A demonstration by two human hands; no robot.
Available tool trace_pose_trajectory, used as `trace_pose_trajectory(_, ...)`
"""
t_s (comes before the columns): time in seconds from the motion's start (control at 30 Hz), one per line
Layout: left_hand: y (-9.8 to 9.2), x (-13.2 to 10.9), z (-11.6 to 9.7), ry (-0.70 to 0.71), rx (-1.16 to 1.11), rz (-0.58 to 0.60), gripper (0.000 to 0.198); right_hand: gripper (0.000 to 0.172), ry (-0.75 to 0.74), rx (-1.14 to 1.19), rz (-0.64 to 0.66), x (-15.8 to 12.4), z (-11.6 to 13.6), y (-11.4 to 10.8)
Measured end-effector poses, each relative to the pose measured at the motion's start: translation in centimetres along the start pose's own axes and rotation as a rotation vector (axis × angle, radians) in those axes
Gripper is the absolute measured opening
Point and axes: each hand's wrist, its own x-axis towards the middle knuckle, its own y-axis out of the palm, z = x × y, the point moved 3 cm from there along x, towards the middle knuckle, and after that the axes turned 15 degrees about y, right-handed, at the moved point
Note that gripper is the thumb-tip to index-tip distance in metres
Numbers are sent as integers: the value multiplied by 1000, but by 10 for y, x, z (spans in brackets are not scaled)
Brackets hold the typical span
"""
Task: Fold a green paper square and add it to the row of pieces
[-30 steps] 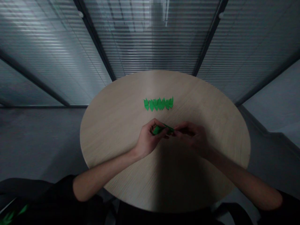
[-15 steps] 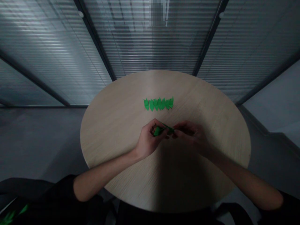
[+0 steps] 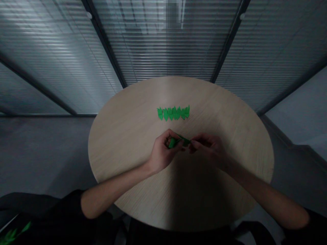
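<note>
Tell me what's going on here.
A person is working a folded piece of green paper between both hands: the left hand grips one end, and the right hand pinches the other. The hands are over a round wooden table, with a row of similar folded green paper pieces lying beyond them.

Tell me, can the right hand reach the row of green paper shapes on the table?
Probably yes. The right hand is pinching the green paper with the left hand, so it would likely let go first. But I see nothing between it and the row of green paper shapes on the table.
</note>
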Motion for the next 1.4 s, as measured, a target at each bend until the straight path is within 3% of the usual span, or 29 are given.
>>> trace_pose_trajectory(1.4,0,1,3,5,-8,2,21,19,19,-34,33,-1,-3,1)
